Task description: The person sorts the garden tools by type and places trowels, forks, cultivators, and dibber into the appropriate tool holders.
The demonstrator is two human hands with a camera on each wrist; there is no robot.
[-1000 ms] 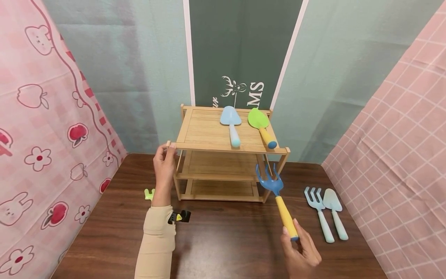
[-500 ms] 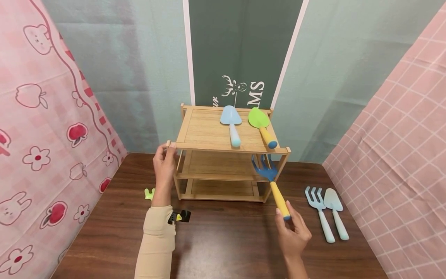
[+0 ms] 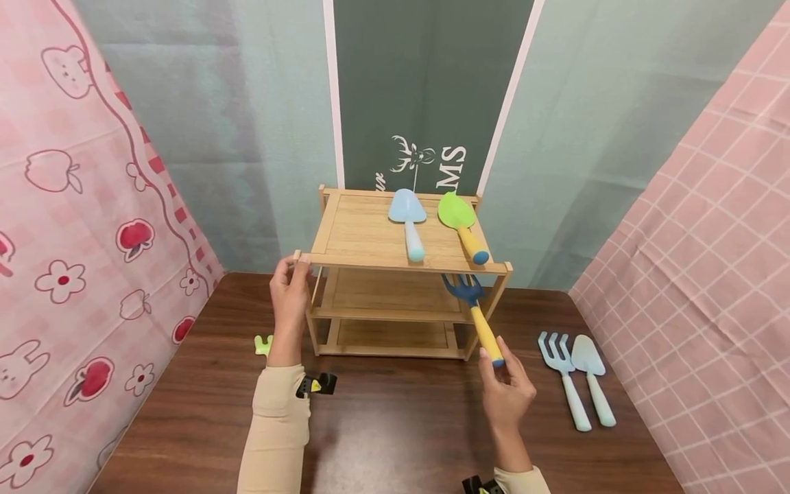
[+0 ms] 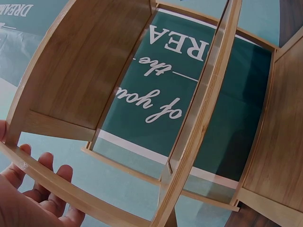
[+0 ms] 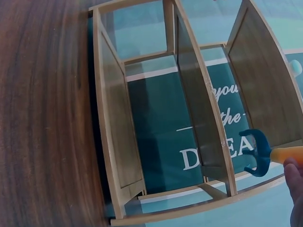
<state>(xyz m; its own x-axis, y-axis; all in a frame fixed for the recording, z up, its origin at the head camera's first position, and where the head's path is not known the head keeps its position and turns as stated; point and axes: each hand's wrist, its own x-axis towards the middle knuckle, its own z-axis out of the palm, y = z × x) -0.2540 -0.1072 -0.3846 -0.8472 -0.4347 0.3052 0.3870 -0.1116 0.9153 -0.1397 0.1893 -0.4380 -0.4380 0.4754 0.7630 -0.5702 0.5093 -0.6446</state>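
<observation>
My left hand (image 3: pixel 290 291) grips the front left corner post of a three-tier wooden rack (image 3: pixel 364 259); in the left wrist view its fingers (image 4: pixel 57 182) curl around the frame. With my right hand (image 3: pixel 507 391) I pinch the yellow handle end of a blue hand fork (image 3: pixel 465 291). Its tines reach in under the rack's top board, above the middle shelf, at the right side. In the right wrist view the fork head (image 5: pixel 259 152) is at the opening between these two boards. A light blue trowel (image 3: pixel 407 209) and a green trowel (image 3: pixel 458 211) with a yellow handle lie on top.
Right of the rack, a pale blue hand fork (image 3: pixel 564 370) and a pale trowel (image 3: pixel 591 367) lie on the dark wooden table (image 3: pixel 382 425). A green piece (image 3: pixel 262 344) shows partly behind my left forearm. Curtains hang at the back and sides.
My right hand has moved forward and left, carrying the blue fork from in front of the rack to beneath its top board. The left hand keeps its place on the post.
</observation>
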